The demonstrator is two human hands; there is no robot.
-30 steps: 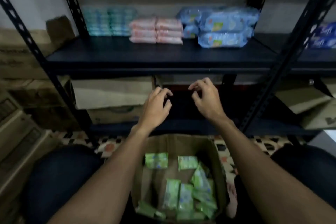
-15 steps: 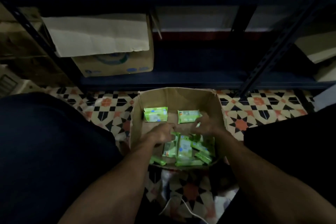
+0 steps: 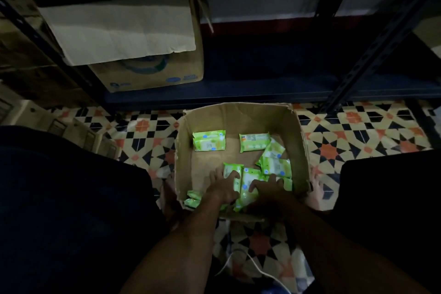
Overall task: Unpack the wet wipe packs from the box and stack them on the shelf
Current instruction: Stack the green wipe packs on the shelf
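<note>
An open cardboard box (image 3: 238, 112) stands on the tiled floor between my knees. Several green wet wipe packs lie inside: one pack (image 3: 209, 141) at the far left, another pack (image 3: 254, 142) at the far right, and a loose heap (image 3: 275, 166) near the right wall. Both my hands are down in the near part of the box. My left hand (image 3: 223, 188) and my right hand (image 3: 268, 190) curl their fingers over a cluster of packs (image 3: 248, 181) held between them. More packs lie half hidden under my left wrist.
The dark metal shelf's lowest board (image 3: 262, 93) runs just behind the box, with a slanted upright (image 3: 372, 55) at the right. A printed carton (image 3: 148, 74) with a hanging flap sits on that board at the left. A white cable (image 3: 257, 267) lies on the floor near me.
My view has dropped from the upper shelf to the box. Both hands came down from in front of the shelf into the box and now close on packs nearer to me.
</note>
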